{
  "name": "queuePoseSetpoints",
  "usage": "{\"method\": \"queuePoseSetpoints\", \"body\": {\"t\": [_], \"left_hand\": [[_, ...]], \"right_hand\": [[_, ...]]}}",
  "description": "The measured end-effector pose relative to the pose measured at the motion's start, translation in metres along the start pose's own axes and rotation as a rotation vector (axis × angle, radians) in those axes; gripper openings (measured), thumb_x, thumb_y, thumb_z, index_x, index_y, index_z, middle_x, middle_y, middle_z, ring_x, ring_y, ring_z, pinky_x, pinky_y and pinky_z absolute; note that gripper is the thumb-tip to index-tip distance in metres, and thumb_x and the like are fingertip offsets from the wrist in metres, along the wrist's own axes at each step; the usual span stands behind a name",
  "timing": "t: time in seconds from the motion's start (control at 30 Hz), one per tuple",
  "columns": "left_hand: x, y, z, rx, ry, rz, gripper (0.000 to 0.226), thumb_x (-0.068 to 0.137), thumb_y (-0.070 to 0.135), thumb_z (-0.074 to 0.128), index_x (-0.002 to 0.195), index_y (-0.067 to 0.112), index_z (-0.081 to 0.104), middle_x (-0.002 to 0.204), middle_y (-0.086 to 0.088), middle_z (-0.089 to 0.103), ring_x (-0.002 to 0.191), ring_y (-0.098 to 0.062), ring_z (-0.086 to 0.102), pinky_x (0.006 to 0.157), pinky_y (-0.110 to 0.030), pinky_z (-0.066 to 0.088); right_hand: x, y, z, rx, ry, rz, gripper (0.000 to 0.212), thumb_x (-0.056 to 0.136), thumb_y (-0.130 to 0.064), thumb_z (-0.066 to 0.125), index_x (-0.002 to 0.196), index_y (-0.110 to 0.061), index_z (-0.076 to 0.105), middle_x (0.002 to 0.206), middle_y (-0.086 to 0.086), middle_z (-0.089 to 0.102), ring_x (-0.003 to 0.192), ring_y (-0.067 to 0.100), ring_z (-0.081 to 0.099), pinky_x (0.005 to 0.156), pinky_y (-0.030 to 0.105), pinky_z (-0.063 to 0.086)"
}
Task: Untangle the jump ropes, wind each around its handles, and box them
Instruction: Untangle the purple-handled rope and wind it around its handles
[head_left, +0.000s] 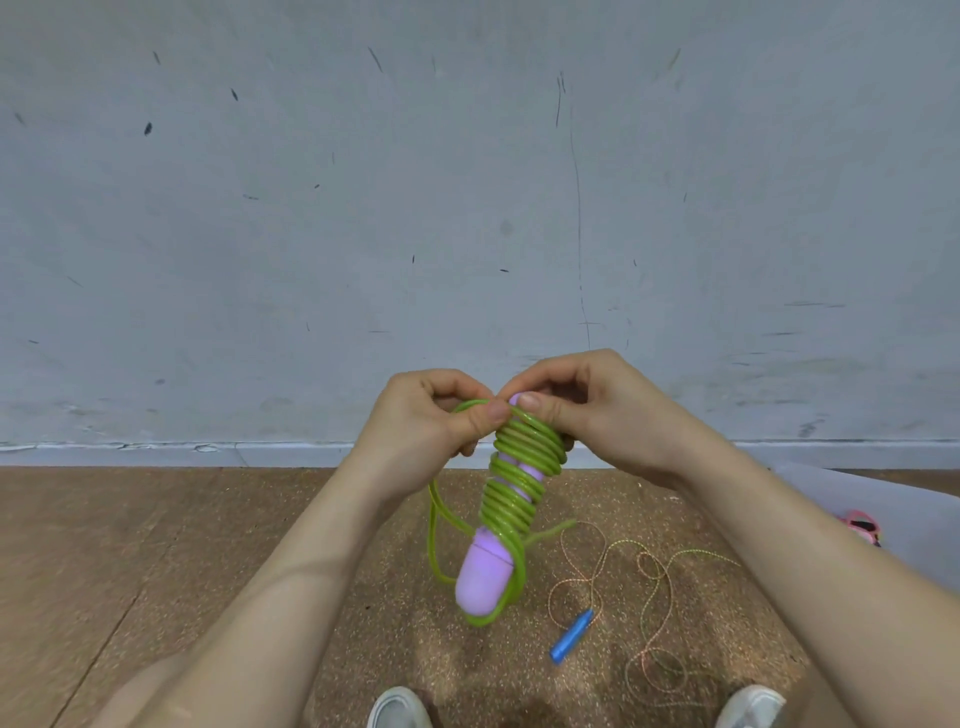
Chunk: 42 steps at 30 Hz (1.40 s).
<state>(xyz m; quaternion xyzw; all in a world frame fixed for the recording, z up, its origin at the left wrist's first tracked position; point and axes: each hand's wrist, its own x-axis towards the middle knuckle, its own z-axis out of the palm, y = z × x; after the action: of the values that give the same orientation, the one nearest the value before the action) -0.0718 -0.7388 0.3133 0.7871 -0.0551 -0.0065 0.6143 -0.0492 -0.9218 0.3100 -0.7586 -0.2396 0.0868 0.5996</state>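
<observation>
1. Up in the air in front of the grey wall (467, 208), over the brown floor (156, 545), both hands have the green jump rope (511, 501). It's coiled tight round its purple handles (483, 569), which tilt with the fat end down.
2. Left hand (436, 421) is pinching a strand of the green rope at the top of the bundle, thumb pressed on it. A loose loop hangs below that hand.
3. Right hand (592, 410) grips the top of the bundle, thumb on the handle tip and fingers curled round the upper coils.
4. A thin multicolour rope (647, 571) lies loose on the floor toward its right side, with its blue handle (571, 635) beside it.
5. Something pink (863, 526) sits at the right edge on a pale sheet (831, 493); can't tell what it is.
6. White shoes (399, 707) poke in at the floor's near edge.
</observation>
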Motion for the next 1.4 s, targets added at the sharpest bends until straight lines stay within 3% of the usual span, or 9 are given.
{"method": "queuePoseSetpoints", "body": {"t": [0.2, 0.4, 0.57, 0.7, 0.87, 0.97, 1.03, 1.2, 1.4], "left_hand": [[0.004, -0.005, 0.006, -0.319, -0.156, -0.007, 0.022, 0.078, 0.024, 0.058, 0.063, 0.016, 0.072, 0.053, 0.005, 0.059, 0.042, -0.006, 0.033, 0.042, -0.014, 0.028], [0.0, -0.009, 0.021, -0.455, -0.005, 0.028, 0.019, 0.079, 0.023, 0.058, 0.085, 0.007, 0.067, 0.051, 0.007, 0.051, 0.04, -0.006, 0.03, 0.044, -0.023, 0.018], [-0.002, -0.004, 0.037, -0.761, 0.166, -0.17, 0.02, 0.088, 0.002, 0.052, 0.103, 0.006, 0.065, 0.088, -0.011, 0.073, 0.069, -0.022, 0.07, 0.047, -0.017, 0.046], [-0.01, -0.02, 0.054, 0.025, 0.136, 0.019, 0.016, 0.098, 0.018, 0.047, 0.098, 0.025, 0.061, 0.072, 0.005, 0.063, 0.051, -0.012, 0.051, 0.05, -0.025, 0.037], [-0.025, -0.013, 0.057, 0.994, 0.028, 0.263, 0.02, 0.098, 0.04, 0.038, 0.099, 0.022, 0.045, 0.076, -0.003, 0.063, 0.075, -0.029, 0.061, 0.058, -0.036, 0.043], [-0.028, 0.003, 0.047, 1.243, 0.042, 0.28, 0.013, 0.085, 0.034, 0.06, 0.086, 0.021, 0.057, 0.065, -0.002, 0.062, 0.061, -0.028, 0.062, 0.052, -0.029, 0.038], [-0.03, 0.007, 0.043, 1.359, 0.058, 0.347, 0.02, 0.069, 0.03, 0.076, 0.066, 0.019, 0.059, 0.049, 0.0, 0.055, 0.043, -0.025, 0.054, 0.046, -0.025, 0.025], [-0.032, 0.012, 0.038, 1.34, 0.119, 0.292, 0.032, 0.096, 0.046, 0.039, 0.095, 0.021, 0.059, 0.086, -0.006, 0.066, 0.081, -0.032, 0.062, 0.061, -0.032, 0.034], [-0.029, 0.022, 0.012, 1.174, 0.185, 0.238, 0.041, 0.082, 0.065, 0.052, 0.086, 0.025, 0.059, 0.074, 0.002, 0.064, 0.082, -0.021, 0.061, 0.071, -0.034, 0.044]], "right_hand": [[0.001, -0.002, -0.007, 0.228, -0.048, 0.053, 0.012, 0.086, -0.022, 0.067, 0.093, -0.015, 0.074, 0.09, 0.018, 0.068, 0.08, 0.026, 0.056, 0.059, 0.027, 0.045], [0.003, -0.003, -0.008, 0.402, -0.025, 0.058, 0.024, 0.082, -0.021, 0.061, 0.096, -0.006, 0.07, 0.084, 0.007, 0.07, 0.069, 0.016, 0.063, 0.051, 0.022, 0.048], [0.007, -0.001, -0.005, 0.728, 0.136, 0.101, 0.018, 0.078, -0.015, 0.06, 0.084, -0.006, 0.074, 0.083, 0.012, 0.071, 0.073, 0.02, 0.067, 0.063, 0.03, 0.059], [0.016, 0.002, 0.001, 0.837, 0.433, 0.075, 0.014, 0.092, -0.006, 0.054, 0.088, -0.006, 0.067, 0.07, 0.006, 0.065, 0.062, 0.014, 0.06, 0.063, 0.026, 0.055], [0.017, 0.019, 0.003, 0.0, 0.693, -0.028, 0.013, 0.092, -0.011, 0.06, 0.088, -0.02, 0.068, 0.076, 0.004, 0.067, 0.07, 0.013, 0.062, 0.066, 0.035, 0.054], [0.015, 0.019, 0.014, -0.255, 0.648, -0.149, 0.012, 0.091, -0.01, 0.059, 0.094, -0.017, 0.069, 0.076, -0.012, 0.063, 0.073, -0.004, 0.058, 0.067, 0.012, 0.044], [0.016, 0.018, 0.015, -0.34, 0.638, -0.21, 0.014, 0.091, -0.01, 0.056, 0.096, -0.013, 0.069, 0.078, -0.015, 0.06, 0.074, -0.006, 0.056, 0.066, 0.007, 0.04], [0.017, 0.015, 0.012, -0.511, 0.605, -0.312, 0.017, 0.092, -0.012, 0.053, 0.099, -0.01, 0.068, 0.083, -0.001, 0.065, 0.076, 0.009, 0.056, 0.068, 0.008, 0.038], [0.018, 0.01, 0.012, -0.653, 0.428, -0.385, 0.02, 0.09, -0.016, 0.052, 0.097, -0.008, 0.069, 0.081, 0.007, 0.064, 0.073, 0.022, 0.058, 0.069, 0.028, 0.042]]}}
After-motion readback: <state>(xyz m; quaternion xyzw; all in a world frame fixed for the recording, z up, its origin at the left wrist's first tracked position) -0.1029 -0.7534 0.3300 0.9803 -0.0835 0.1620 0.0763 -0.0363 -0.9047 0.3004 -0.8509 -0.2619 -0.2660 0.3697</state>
